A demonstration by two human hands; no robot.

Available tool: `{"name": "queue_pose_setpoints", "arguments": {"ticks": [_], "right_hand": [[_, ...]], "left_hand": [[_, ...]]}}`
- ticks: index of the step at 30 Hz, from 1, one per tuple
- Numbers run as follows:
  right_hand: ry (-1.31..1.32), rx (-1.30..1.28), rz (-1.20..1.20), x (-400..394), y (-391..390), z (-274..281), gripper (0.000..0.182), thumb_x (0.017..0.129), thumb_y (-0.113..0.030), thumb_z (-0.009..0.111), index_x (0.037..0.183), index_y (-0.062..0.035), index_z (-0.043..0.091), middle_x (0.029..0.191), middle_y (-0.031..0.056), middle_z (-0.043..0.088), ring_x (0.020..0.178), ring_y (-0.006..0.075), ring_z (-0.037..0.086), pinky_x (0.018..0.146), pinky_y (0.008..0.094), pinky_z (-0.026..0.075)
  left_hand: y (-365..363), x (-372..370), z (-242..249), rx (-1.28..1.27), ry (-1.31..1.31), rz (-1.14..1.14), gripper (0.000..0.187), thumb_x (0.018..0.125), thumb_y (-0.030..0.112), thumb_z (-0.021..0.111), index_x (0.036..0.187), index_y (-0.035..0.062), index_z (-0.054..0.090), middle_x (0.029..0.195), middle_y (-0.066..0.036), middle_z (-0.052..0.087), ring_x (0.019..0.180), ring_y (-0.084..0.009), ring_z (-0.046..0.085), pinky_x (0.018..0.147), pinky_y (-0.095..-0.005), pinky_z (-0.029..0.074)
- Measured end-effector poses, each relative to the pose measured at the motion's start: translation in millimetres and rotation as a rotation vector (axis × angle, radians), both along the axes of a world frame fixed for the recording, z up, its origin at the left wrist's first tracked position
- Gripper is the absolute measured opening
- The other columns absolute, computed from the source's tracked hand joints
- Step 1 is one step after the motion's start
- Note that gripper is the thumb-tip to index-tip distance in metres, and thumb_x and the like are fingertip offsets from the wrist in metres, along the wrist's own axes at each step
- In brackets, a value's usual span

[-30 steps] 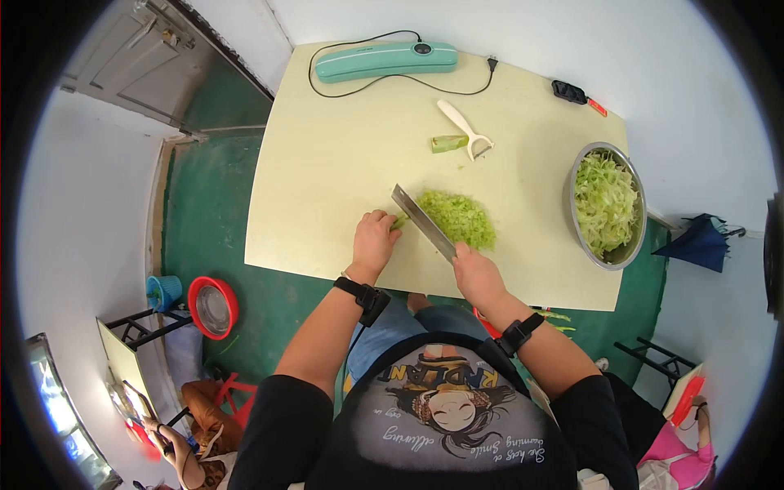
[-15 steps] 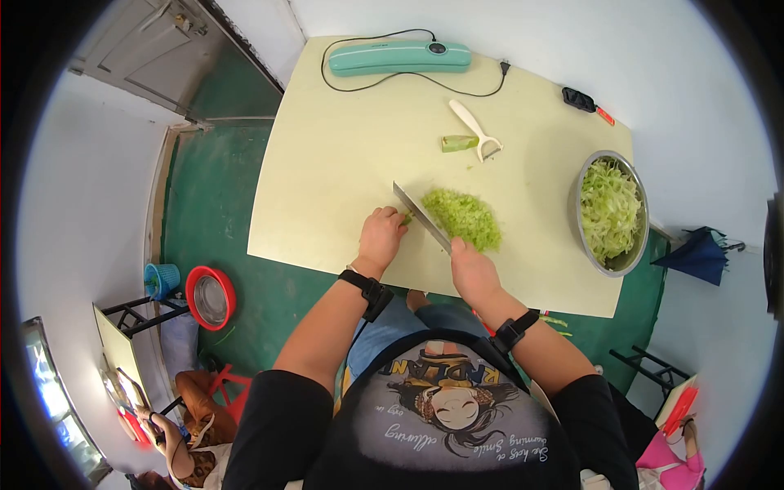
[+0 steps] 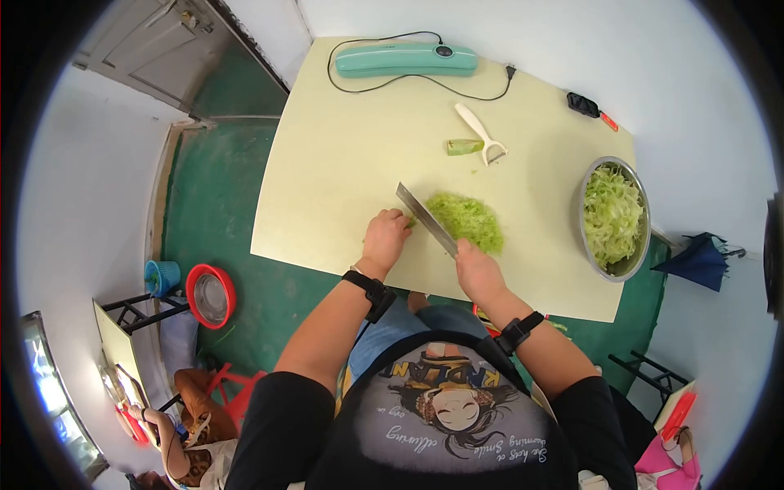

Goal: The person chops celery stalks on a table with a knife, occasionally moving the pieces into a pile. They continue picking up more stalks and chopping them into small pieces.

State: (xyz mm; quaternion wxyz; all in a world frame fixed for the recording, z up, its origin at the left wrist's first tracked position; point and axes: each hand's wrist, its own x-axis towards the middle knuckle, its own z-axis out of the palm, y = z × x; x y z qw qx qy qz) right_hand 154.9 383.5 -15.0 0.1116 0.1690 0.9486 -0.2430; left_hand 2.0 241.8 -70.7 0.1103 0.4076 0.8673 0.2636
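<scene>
My right hand [image 3: 479,271] is closed round the handle of a kitchen knife [image 3: 429,222], whose blade slants away to the upper left over the table. Left of the blade, my left hand [image 3: 386,239] has its fingers curled on a small piece of green vegetable [image 3: 411,222], mostly hidden by the fingertips. Against the blade's right side lies a heap of finely chopped green vegetable [image 3: 474,224]. Farther back, a cream-coloured peeler [image 3: 474,124] lies beside a cut chunk of green vegetable [image 3: 464,147].
A metal bowl [image 3: 581,208] of shredded green vegetable [image 3: 612,214] stands at the table's right edge. At the back are a teal corded appliance [image 3: 400,60] and a black utensil with a red handle [image 3: 582,104]. A red basin [image 3: 196,282] is to the left; other people sit behind.
The whole view has shifted slightly to the right. Relative to the table, both hands and the knife are in nearly the same place.
</scene>
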Motion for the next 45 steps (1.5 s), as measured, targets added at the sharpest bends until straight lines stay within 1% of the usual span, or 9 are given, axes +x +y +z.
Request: {"name": "queue_pose_setpoints", "arguments": {"ticks": [5,11,20,23,25,28,35,41,45], "right_hand": [[-0.018,0.016,-0.043,-9.8,-2.2,-2.6,0.013,0.084,-0.008,0.045,0.095,-0.0009,0.042,0.084,0.0211,0.057,0.075,0.0393,0.059,0.064,0.0473,0.048],[-0.021,0.022,-0.012,-8.7,1.4,7.8,0.016,0.082,-0.003,0.044,0.099,-0.0011,0.044,0.087,0.0227,0.057,0.078,0.0379,0.061,0.065,0.0446,0.050],[0.052,-0.025,-0.074,10.0,10.0,-9.7,0.015,0.084,-0.008,0.046,0.098,-0.0013,0.043,0.090,0.0218,0.059,0.079,0.0395,0.059,0.068,0.0470,0.049],[-0.035,-0.034,-0.124,11.9,10.5,11.0,0.015,0.085,-0.010,0.047,0.097,-0.0013,0.043,0.090,0.0223,0.059,0.078,0.0396,0.059,0.067,0.0470,0.049],[-0.019,-0.038,-0.122,15.6,11.6,12.1,0.018,0.086,-0.012,0.049,0.099,-0.0008,0.044,0.089,0.0228,0.059,0.079,0.0396,0.058,0.067,0.0471,0.048],[0.021,-0.031,-0.094,19.3,12.5,5.9,0.020,0.086,-0.013,0.051,0.100,-0.0007,0.045,0.088,0.0227,0.058,0.080,0.0395,0.058,0.067,0.0468,0.047],[0.097,0.020,-0.015,17.4,10.9,3.2,0.015,0.086,-0.012,0.048,0.096,-0.0021,0.044,0.086,0.0211,0.058,0.076,0.0371,0.060,0.064,0.0448,0.050],[0.077,0.011,-0.032,20.0,7.3,3.9,0.015,0.086,-0.012,0.049,0.097,-0.0033,0.044,0.086,0.0201,0.059,0.075,0.0374,0.060,0.063,0.0453,0.050],[0.084,-0.001,-0.045,20.6,3.9,5.2,0.015,0.086,-0.012,0.049,0.097,-0.0037,0.044,0.087,0.0204,0.058,0.075,0.0380,0.059,0.063,0.0458,0.049]], "left_hand": [[0.3,-0.7,-2.9,0.034,0.052,-0.024,0.016,0.069,0.012,0.067,0.084,0.0065,0.065,0.086,-0.007,0.059,0.086,-0.0264,0.055,0.074,-0.0368,0.046],[-0.2,-1.1,-0.7,-0.012,0.010,-0.044,0.017,0.070,0.010,0.067,0.085,0.0037,0.066,0.090,-0.009,0.061,0.088,-0.0284,0.056,0.079,-0.0368,0.047],[-4.6,-6.6,1.2,-0.137,0.030,-0.136,0.018,0.069,0.008,0.067,0.086,0.0052,0.066,0.090,-0.009,0.061,0.090,-0.0278,0.056,0.079,-0.0356,0.047],[-17.0,-10.8,-0.9,-0.010,0.065,-0.230,0.023,0.068,0.008,0.067,0.091,0.0065,0.064,0.093,-0.007,0.060,0.093,-0.0269,0.055,0.081,-0.0369,0.046],[-24.9,-7.3,14.2,0.083,0.085,-0.070,0.027,0.069,0.008,0.067,0.096,0.0081,0.063,0.097,-0.006,0.059,0.096,-0.0255,0.054,0.083,-0.0373,0.044],[-35.6,-8.1,15.7,-0.003,0.096,-0.083,0.030,0.069,0.008,0.067,0.099,0.0091,0.061,0.099,-0.005,0.058,0.097,-0.0249,0.053,0.084,-0.0369,0.042],[-44.5,-7.8,8.9,-0.048,0.131,-0.118,0.025,0.070,0.006,0.064,0.094,0.0087,0.060,0.096,-0.005,0.058,0.094,-0.0246,0.053,0.082,-0.0365,0.042],[-37.0,-7.1,1.5,0.098,0.106,-0.156,0.025,0.069,0.004,0.064,0.094,0.0077,0.060,0.094,-0.007,0.059,0.092,-0.0257,0.054,0.082,-0.0364,0.044],[-19.6,-5.8,3.1,0.135,0.140,-0.168,0.021,0.073,0.007,0.060,0.094,0.0086,0.061,0.093,-0.004,0.059,0.092,-0.0242,0.053,0.080,-0.0367,0.043]]}}
